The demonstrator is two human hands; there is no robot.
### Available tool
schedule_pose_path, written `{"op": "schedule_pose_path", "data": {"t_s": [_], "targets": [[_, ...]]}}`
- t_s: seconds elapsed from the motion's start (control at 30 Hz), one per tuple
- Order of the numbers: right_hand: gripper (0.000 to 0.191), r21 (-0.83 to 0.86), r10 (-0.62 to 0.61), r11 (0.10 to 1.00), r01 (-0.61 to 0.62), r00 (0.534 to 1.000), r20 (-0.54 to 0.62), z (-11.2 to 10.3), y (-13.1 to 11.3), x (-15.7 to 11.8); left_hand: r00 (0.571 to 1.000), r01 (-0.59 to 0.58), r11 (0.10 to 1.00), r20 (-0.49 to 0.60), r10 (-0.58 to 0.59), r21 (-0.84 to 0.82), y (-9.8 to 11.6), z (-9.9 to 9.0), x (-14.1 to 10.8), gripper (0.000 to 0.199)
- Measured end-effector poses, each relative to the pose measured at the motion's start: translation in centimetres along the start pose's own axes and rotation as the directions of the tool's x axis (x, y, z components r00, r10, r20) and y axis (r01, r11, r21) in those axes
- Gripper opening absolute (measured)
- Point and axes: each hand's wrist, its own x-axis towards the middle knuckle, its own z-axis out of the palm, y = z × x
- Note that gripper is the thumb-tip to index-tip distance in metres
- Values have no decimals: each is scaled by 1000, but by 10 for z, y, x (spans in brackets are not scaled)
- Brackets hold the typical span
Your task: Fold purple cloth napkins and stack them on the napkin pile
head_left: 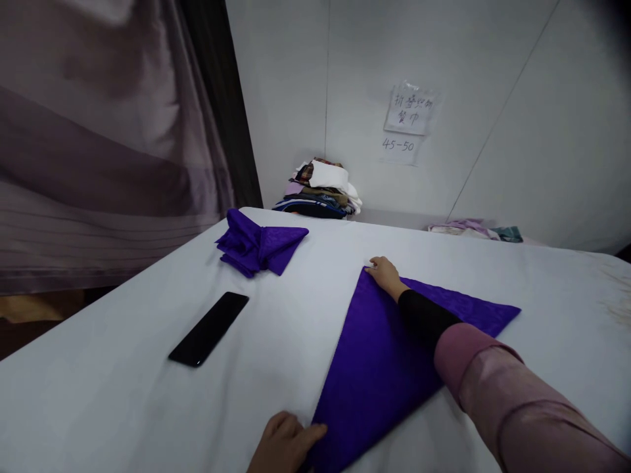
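Note:
A purple cloth (374,368) lies on the white table, folded into a triangle with one point toward the right. My right hand (384,272) pinches its far corner, and the right forearm crosses over the cloth. At the near left corner, my left hand (286,441) has its thumb on the cloth's edge with the fingers curled; it holds that corner. Part of the left hand is cut off by the bottom of the picture. Another purple cloth (261,244), gathered in the middle into a bow-like shape, rests at the back left.
A black phone (210,330) lies on the white table (123,374) at the left. Folded clothes (323,190) are stacked beyond the far edge, with more fabric (473,230) to the right. Paper signs (409,113) hang on the wall. A pinkish curtain (98,144) hangs at the left.

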Motion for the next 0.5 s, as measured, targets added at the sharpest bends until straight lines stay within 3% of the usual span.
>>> {"op": "schedule_pose_path", "data": {"t_s": [0.13, 0.23, 0.27, 0.33, 0.4, 0.5], "targets": [[33, 82, -107, 991, 108, 994, -21, -10, -15, -23, 999, 24, 999, -48, -22, 33, 11, -14, 5, 49], [27, 165, -237, 959, 228, 971, 32, -18, -26, -68, 985, 46, 999, -165, -41, 24, 21, -28, 6, 44], [25, 209, -305, 935, 287, 951, 58, -22, -29, -87, 978, 62, 998, -203, -56, 25, 24, -33, 8, 41], [26, 331, -494, 835, 440, 864, 98, -30, -31, -130, 957, 99, 994, -276, -84, 40, 32, -44, 14, 35], [32, 371, -595, 771, 518, 793, 131, -41, -32, -169, 947, 100, 993, -312, -77, 58, 42, -53, 26, 32], [41, 291, -592, 796, 531, 784, 187, -58, -31, -209, 969, 16, 998, -247, -1, 61, 62, -57, 55, 29]]}}
